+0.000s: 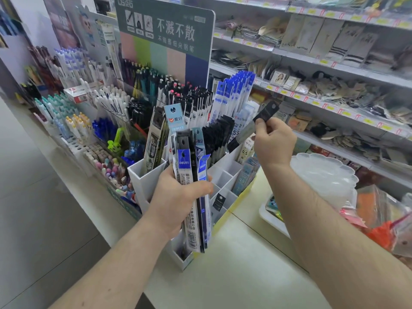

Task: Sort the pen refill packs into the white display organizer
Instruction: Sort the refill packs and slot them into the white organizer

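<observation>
My left hand [178, 201] grips a bundle of pen refill packs [191, 175] with blue, black and white headers, held upright in front of the white display organizer [225, 175]. My right hand [273, 141] is raised over the organizer's right side and pinches a single refill pack with a black header [266, 112], tilted to the upper right. The organizer has several square compartments. One near compartment holds a black-header pack [219, 201], and packs marked 0.5 [245, 172] stand at its right. Blue-header packs [236, 94] and black packs [219, 134] fill the rear rows.
A pen display with a green sign [165, 34] stands behind the organizer, full of pens. A white scalloped plastic tray [323, 175] and bagged goods [383, 219] lie to the right on the counter [234, 275]. Shelves of small goods [334, 85] run along the right.
</observation>
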Tool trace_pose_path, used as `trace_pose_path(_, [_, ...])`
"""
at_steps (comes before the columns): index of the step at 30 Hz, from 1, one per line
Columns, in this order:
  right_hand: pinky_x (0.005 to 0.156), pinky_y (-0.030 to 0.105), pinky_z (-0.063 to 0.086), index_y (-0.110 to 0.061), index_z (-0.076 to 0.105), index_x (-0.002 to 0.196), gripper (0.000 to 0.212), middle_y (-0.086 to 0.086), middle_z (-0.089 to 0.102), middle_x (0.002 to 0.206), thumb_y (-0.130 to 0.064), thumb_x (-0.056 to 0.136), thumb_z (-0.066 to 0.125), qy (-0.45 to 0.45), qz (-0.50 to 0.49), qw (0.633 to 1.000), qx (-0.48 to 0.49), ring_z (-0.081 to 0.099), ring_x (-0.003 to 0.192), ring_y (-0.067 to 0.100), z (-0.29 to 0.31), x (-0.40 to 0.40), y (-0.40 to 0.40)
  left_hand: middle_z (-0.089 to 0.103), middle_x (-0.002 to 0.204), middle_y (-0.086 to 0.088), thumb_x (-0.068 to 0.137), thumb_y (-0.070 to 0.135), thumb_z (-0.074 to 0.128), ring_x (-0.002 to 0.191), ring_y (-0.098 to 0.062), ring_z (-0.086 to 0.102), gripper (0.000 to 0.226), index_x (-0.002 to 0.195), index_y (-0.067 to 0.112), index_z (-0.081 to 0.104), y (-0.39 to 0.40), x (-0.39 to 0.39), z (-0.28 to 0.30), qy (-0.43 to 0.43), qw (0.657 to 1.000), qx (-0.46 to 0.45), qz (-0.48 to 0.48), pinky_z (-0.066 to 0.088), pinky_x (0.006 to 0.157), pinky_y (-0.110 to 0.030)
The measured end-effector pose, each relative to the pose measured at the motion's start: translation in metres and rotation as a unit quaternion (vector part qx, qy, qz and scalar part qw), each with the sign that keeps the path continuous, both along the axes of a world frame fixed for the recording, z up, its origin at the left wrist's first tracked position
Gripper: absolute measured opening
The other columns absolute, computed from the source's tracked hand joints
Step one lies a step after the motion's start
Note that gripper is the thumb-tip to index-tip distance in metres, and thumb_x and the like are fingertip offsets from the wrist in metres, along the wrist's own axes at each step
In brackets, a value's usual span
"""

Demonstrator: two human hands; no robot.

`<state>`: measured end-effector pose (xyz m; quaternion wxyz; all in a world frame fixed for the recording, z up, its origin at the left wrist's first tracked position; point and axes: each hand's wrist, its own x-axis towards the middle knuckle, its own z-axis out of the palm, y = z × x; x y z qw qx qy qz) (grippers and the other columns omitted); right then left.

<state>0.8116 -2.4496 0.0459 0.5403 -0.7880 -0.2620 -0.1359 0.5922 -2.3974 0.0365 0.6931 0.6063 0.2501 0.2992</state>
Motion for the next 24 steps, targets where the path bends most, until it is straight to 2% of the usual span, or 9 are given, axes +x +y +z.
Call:
trace_pose_path(4, [0.068, 0.045, 0.054, -0.029, 0.049, 0.061, 0.036, -0.008, 0.055, 0.059, -0.027, 0.096, 0.058, 0.026, 0.025, 0.999, 0.003, 0.068, 0.071, 0.029, -0.006, 0.0, 0.007, 0.069, 0.066, 0.001, 0.064, -0.001, 0.074, 0.063, -0.009, 0.066, 0.018, 0.081, 0.004, 0.068, 0.005, -0.002, -0.001, -0.004, 1.0, -0.012, 0.006, 0.052, 0.056, -0.019])
trace_pose_path(6, [0.072, 0.048, 0.056, -0.025, 0.058, 0.067, 0.029, -0.005, 0.061, 0.065, -0.029, 0.096, 0.057, 0.046, 0.037, 0.998, 0.001, 0.069, 0.074, 0.027, -0.006, -0.002, 0.011, 0.071, 0.071, -0.003, 0.06, 0.005, 0.073, 0.067, -0.012, 0.068, 0.017, 0.077, 0.008, 0.07, 0.006, -0.003, -0.001, 0.001, 1.0, -0.006, 0.011, 0.055, 0.06, -0.023])
trace_pose_path(9, [0.072, 0.046, 0.055, -0.022, 0.057, 0.066, 0.03, -0.004, 0.06, 0.065, -0.029, 0.096, 0.057, 0.053, 0.023, 0.998, 0.003, 0.066, 0.071, 0.025, -0.001, -0.001, 0.016, 0.071, 0.076, -0.006, 0.058, 0.009, 0.072, 0.076, -0.019, 0.069, 0.015, 0.07, 0.018, 0.072, 0.008, -0.007, -0.004, 0.01, 1.0, -0.01, 0.019, 0.058, 0.07, -0.033])
trace_pose_path(12, [0.066, 0.039, 0.048, -0.022, 0.052, 0.065, 0.033, -0.007, 0.055, 0.062, -0.029, 0.098, 0.055, 0.056, -0.007, 0.998, -0.011, 0.055, 0.064, 0.018, -0.001, 0.002, 0.012, 0.07, 0.075, -0.004, 0.058, 0.01, 0.073, 0.076, -0.019, 0.068, 0.017, 0.073, 0.016, 0.071, 0.008, -0.011, -0.004, 0.014, 1.0, -0.009, 0.017, 0.054, 0.071, -0.036])
trace_pose_path(15, [0.063, 0.032, 0.042, -0.015, 0.058, 0.071, 0.03, -0.008, 0.054, 0.062, -0.028, 0.098, 0.055, 0.061, -0.029, 0.996, -0.052, 0.05, 0.061, 0.014, -0.01, 0.001, 0.003, 0.069, 0.071, -0.001, 0.057, 0.009, 0.072, 0.07, -0.015, 0.066, 0.019, 0.075, 0.013, 0.07, 0.008, -0.014, -0.004, 0.013, 1.0, -0.011, 0.023, 0.052, 0.068, -0.033])
trace_pose_path(17, [0.063, 0.03, 0.04, -0.017, 0.057, 0.066, 0.033, -0.007, 0.055, 0.061, -0.027, 0.098, 0.058, 0.08, -0.013, 0.991, -0.105, 0.054, 0.062, 0.015, -0.023, -0.003, 0.002, 0.068, 0.07, 0.0, 0.057, 0.008, 0.072, 0.069, -0.014, 0.065, 0.016, 0.069, 0.018, 0.071, 0.008, -0.016, -0.004, 0.013, 1.0, -0.005, 0.021, 0.053, 0.066, -0.031])
trace_pose_path(19, [0.066, 0.036, 0.053, -0.016, 0.06, 0.065, 0.033, -0.001, 0.063, 0.064, -0.027, 0.096, 0.061, 0.12, 0.035, 0.979, -0.161, 0.065, 0.064, 0.019, -0.041, -0.007, 0.005, 0.067, 0.07, -0.002, 0.058, 0.008, 0.072, 0.069, -0.016, 0.064, 0.015, 0.067, 0.02, 0.071, 0.008, -0.018, -0.004, 0.015, 1.0, 0.008, 0.014, 0.054, 0.065, -0.03])
trace_pose_path(21, [0.074, 0.045, 0.06, -0.013, 0.068, 0.073, 0.026, 0.006, 0.071, 0.071, -0.026, 0.095, 0.062, 0.179, 0.079, 0.958, -0.211, 0.071, 0.063, 0.023, -0.059, -0.011, 0.01, 0.066, 0.069, -0.004, 0.058, 0.008, 0.072, 0.067, -0.015, 0.063, 0.013, 0.067, 0.017, 0.07, 0.007, -0.019, -0.004, 0.014, 1.0, 0.015, 0.005, 0.055, 0.062, -0.027])
trace_pose_path(24, [0.072, 0.042, 0.061, -0.012, 0.071, 0.075, 0.023, 0.007, 0.073, 0.068, -0.022, 0.093, 0.062, 0.228, 0.123, 0.923, -0.285, 0.069, 0.056, 0.018, -0.079, -0.011, 0.011, 0.067, 0.071, -0.004, 0.058, 0.01, 0.071, 0.068, -0.015, 0.066, 0.015, 0.069, 0.019, 0.07, 0.004, -0.021, -0.006, 0.02, 1.0, 0.009, -0.011, 0.055, 0.061, -0.024])
